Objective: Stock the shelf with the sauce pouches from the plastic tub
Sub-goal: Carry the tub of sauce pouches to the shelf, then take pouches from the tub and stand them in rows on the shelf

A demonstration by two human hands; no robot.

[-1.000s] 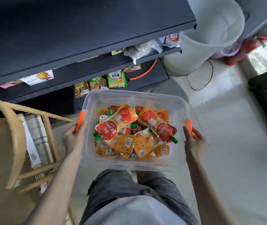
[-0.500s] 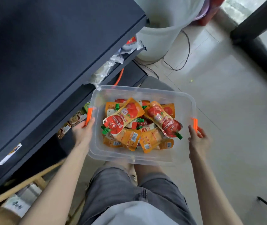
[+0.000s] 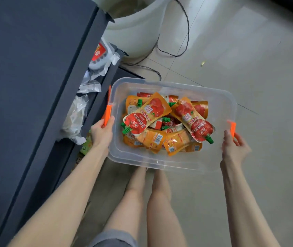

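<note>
left grip point(image 3: 102, 133) clasping tub point(image 3: 160, 162), right grip point(image 3: 234, 148) likewise

Pale tiled floor point(image 3: 249, 86) toward three o'clock; white bin point(image 3: 138, 32) at twelve o'clock, black cable point(image 3: 188, 24) looping on the floor beside it.

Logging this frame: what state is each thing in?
plastic tub: lidless, held at both ends
sauce pouches: heaped in the tub, caps on
left hand: grips the left orange handle
right hand: grips the right orange handle
shelf: wrapped packs on a lower tier
white bucket: upright, open-topped
</note>
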